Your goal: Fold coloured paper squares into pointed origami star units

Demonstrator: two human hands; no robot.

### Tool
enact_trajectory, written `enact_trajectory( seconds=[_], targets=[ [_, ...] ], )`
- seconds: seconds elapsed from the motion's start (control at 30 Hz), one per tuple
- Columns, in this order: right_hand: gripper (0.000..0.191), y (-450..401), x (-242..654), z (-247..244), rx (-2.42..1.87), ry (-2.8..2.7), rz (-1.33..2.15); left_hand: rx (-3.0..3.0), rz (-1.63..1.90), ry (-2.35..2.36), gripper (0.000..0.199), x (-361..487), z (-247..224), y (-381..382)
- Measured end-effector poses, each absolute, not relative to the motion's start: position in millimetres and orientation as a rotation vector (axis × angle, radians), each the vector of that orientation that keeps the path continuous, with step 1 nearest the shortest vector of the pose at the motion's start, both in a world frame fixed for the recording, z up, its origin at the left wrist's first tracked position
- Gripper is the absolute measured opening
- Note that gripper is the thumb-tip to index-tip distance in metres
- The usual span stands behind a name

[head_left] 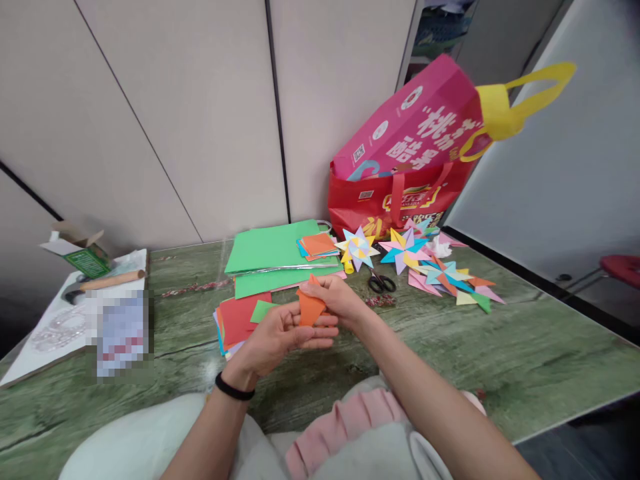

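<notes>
A small piece of folded orange paper [312, 309] is up off the table between my two hands. My left hand [275, 335], palm up, supports it from below, the thumb near its lower tip and the fingers stretched behind it. From above, my right hand [336, 298] pinches its top corner between thumb and fingers. Just behind my left hand lies a stack of coloured paper with a red sheet [240, 321] uppermost. A small green paper piece [261, 311] sits on that stack, partly covered by my left hand.
Behind are large green sheets [270, 248] with small orange squares [318, 245] on them. Folded paper stars [359, 247], black-handled scissors [381, 284] and loose folded pieces [445, 275] lie right, before a red bag [365, 203]. A hammer [107, 283] and green box [87, 260] stand left.
</notes>
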State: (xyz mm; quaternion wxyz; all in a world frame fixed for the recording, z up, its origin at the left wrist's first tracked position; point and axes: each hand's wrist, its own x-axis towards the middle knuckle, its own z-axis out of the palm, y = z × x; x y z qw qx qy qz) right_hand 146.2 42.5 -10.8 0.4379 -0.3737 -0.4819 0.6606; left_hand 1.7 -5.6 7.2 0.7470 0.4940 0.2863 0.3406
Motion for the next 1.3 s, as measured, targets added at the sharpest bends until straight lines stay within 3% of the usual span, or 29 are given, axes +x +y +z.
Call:
enact_trajectory(
  seconds=[0.3, 0.5, 0.63, 0.83, 0.97, 1.1, 1.3],
  targets=[
    [0.038, 46, 144, -15, -0.934, -1.266, 1.440, 1.101, 0.754, 0.714, 0.032, 1, 5, -3],
    [0.041, 54, 145, -18, -1.006, -1.164, 1.329, 1.255, 0.972, 1.083, 0.039, 0, -11, 9],
    [0.036, 52, 143, -19, -0.969, -1.203, 1.393, 1.583, 1.057, 1.318, 0.055, -5, -26, 16],
    [0.027, 47, 142, -17, -0.900, -1.283, 1.421, 1.602, 1.020, 1.217, 0.052, -1, -26, 14],
    [0.023, 47, 144, -16, -0.911, -1.452, 1.328, 1.333, 0.935, 1.124, 0.067, 3, -11, 10],
    [0.023, 47, 145, -18, -0.861, -1.588, 1.275, 1.246, 1.052, 1.161, 0.048, 4, -3, 8],
    [0.027, 44, 144, -20, -0.835, -1.746, 1.135, 1.084, 1.129, 1.087, 0.042, 3, -8, 10]
  ],
)
